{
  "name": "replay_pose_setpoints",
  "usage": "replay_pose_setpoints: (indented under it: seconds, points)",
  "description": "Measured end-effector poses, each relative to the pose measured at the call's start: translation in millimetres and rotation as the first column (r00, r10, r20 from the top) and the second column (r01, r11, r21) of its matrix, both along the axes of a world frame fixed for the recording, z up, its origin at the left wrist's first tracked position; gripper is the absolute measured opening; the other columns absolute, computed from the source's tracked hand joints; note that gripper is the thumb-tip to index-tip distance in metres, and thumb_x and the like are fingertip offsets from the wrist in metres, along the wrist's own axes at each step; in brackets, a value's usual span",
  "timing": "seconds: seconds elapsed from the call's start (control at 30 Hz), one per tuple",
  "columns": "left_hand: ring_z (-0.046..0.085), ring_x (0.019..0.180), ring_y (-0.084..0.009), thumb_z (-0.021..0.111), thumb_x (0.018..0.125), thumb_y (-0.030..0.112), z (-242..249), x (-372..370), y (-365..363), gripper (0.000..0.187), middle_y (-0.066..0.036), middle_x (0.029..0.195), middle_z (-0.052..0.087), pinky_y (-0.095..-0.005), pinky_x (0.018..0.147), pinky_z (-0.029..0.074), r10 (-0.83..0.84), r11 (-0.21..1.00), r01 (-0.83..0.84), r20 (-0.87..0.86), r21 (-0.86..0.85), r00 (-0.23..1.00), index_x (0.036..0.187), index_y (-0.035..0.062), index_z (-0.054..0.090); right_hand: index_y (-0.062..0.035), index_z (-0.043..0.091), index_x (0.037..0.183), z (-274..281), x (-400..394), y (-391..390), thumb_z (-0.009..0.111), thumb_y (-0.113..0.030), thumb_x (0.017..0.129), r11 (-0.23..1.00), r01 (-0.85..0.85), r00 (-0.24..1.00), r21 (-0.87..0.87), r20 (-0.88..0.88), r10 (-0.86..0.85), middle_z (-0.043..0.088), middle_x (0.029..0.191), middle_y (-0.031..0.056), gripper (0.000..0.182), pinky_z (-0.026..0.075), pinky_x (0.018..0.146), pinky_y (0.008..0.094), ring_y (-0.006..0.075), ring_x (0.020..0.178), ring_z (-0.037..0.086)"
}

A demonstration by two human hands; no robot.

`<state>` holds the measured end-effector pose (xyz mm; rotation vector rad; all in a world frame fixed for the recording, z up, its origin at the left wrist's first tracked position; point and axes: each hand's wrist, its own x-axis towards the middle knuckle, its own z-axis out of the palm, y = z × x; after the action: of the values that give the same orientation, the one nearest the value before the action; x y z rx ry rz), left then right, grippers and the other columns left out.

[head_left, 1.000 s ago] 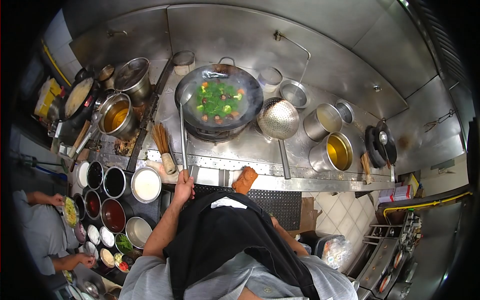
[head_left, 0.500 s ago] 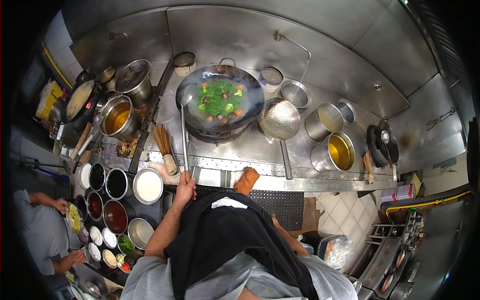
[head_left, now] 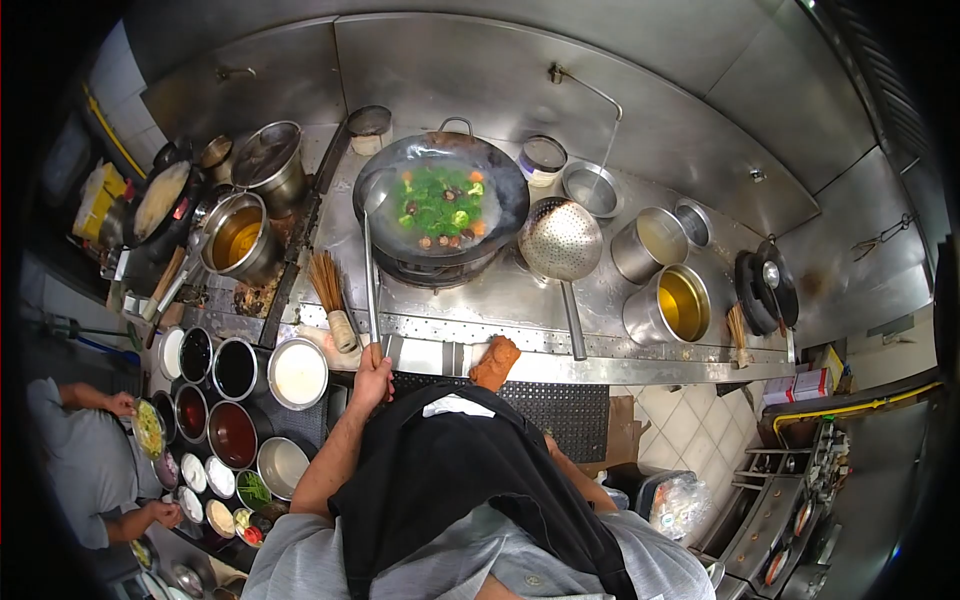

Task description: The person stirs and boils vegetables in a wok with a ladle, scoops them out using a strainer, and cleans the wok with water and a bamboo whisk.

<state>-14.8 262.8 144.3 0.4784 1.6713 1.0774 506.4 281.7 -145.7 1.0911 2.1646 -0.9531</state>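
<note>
My left hand (head_left: 373, 380) is wrapped round the wooden grip of a long steel ladle (head_left: 370, 285). The ladle's bowl rests at the left inner side of a large wok (head_left: 500, 180) on the burner. Green leaves, broccoli, orange pieces and dark bits, a vegetable mix (head_left: 442, 208), lie in steaming liquid in the wok. Only a sliver of my right hand (head_left: 549, 442) shows beside the black apron, its fingers hidden. A perforated strainer (head_left: 562, 240) sits right of the wok, and an orange-brown cloth (head_left: 495, 362) lies on the stove's front edge.
A bamboo brush (head_left: 332, 300) lies left of the ladle. Pots of yellow oil (head_left: 682, 303) (head_left: 236, 240) stand on both sides. Sauce containers (head_left: 298, 372) crowd the left, where a co-worker (head_left: 85, 460) holds a plate of food. A faucet (head_left: 610, 120) reaches over a steel bowl.
The vegetables have shifted slightly in the wok and the steam looks different. My left hand and the ladle stay almost where they were. The co-worker's lower hand has moved slightly.
</note>
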Motion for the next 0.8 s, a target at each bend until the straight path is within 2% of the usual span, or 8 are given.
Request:
replay_pose_setpoints:
  seconds: [0.3, 0.8]
  points:
    - [0.054, 0.05, -0.0146, 0.052, 0.103, 0.021, 4, -1, 1, 0.043, -0.004, 0.073, 0.054, -0.0317, 0.038, 0.047, -0.02, 1.0, 0.02, -0.005, -0.022, 1.0, 0.141, 0.016, 0.034, -0.0116, 0.065, 0.125, -8, 2, 0, 0.052, -0.043, 0.092, 1.0, 0.007, 0.999, 0.022, -0.041, -0.006, 0.062, 0.134, 0.0134, 0.047, 0.047, 0.101, 0.0388, 0.0288, 0.124, 0.058]
    - [0.053, 0.049, -0.0152, 0.052, 0.103, 0.021, 3, 0, 1, 0.047, -0.004, 0.073, 0.053, -0.0319, 0.038, 0.047, -0.015, 1.0, 0.015, -0.004, -0.025, 1.0, 0.145, 0.018, 0.031, -0.0103, 0.069, 0.118, -23, 9, -1, 0.057, -0.045, 0.088, 0.997, 0.021, 0.994, 0.07, -0.107, -0.013, 0.066, 0.127, 0.0151, 0.047, 0.051, 0.096, 0.04, 0.0304, 0.119, 0.063]
